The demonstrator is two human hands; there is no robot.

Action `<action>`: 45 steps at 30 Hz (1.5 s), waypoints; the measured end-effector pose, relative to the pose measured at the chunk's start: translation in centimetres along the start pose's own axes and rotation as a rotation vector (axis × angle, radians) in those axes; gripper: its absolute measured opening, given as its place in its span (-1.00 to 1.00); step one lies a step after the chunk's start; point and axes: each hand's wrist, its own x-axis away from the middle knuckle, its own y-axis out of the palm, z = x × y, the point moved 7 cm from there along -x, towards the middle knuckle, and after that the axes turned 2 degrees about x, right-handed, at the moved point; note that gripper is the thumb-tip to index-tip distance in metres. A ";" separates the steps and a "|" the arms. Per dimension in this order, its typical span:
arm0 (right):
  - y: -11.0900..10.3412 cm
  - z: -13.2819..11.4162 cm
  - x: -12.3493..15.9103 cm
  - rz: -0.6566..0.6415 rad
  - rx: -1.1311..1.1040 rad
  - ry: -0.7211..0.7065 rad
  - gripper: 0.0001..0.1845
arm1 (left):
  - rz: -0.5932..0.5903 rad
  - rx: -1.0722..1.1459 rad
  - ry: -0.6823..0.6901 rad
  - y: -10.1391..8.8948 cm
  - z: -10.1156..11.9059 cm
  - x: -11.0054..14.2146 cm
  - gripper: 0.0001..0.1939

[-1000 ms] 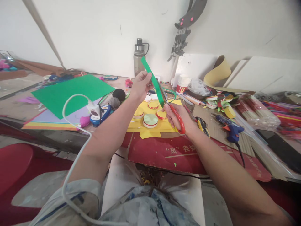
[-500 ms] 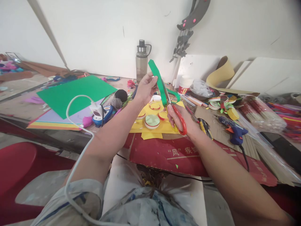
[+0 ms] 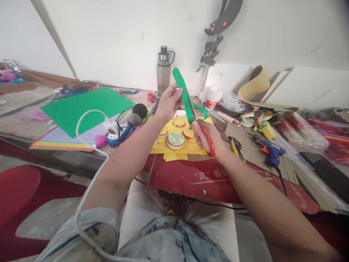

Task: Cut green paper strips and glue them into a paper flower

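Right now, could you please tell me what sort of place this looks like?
It is probably a craft workspace: red-handled scissors are held against a green strip, a large green sheet lies to the left, and what looks like a blue glue gun lies to the right.

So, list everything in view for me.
green strip: at least one, green, raised, centre
scissors: one, red-handled, against green strip
yellow sheet: at least one, yellow, centre
round pieces: several, mixed, on yellow sheet
printed board: one, red, front centre
green sheet: one, green, left
fuzzy balls: two, black and grey, left
cable: one, white, left
bottle: one, grey, back centre
ornament: one, grey and pink, top
cup stack: one, white and red, back right
knife: at least one, yellow and black, right
glue gun: one, blue, right
phone: one, black, far right
stool: one, red, lower left
scraps: many, mixed, scattered
left grip: one, bare, holding green strip
right grip: one, bare, holding scissors
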 end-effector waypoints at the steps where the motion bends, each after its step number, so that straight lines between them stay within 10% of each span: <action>1: 0.0 0.0 0.0 0.005 -0.005 -0.001 -0.23 | -0.005 0.006 0.002 0.0 0.0 -0.1 -0.63; 30: 0.0 1.0 -0.3 0.054 -0.003 0.028 -0.28 | -0.025 -0.071 -0.013 0.5 -0.7 0.3 -0.63; 45: 0.4 0.8 -0.2 -0.016 0.024 0.064 -0.30 | 0.053 -0.123 0.026 -0.7 0.3 -0.3 -0.94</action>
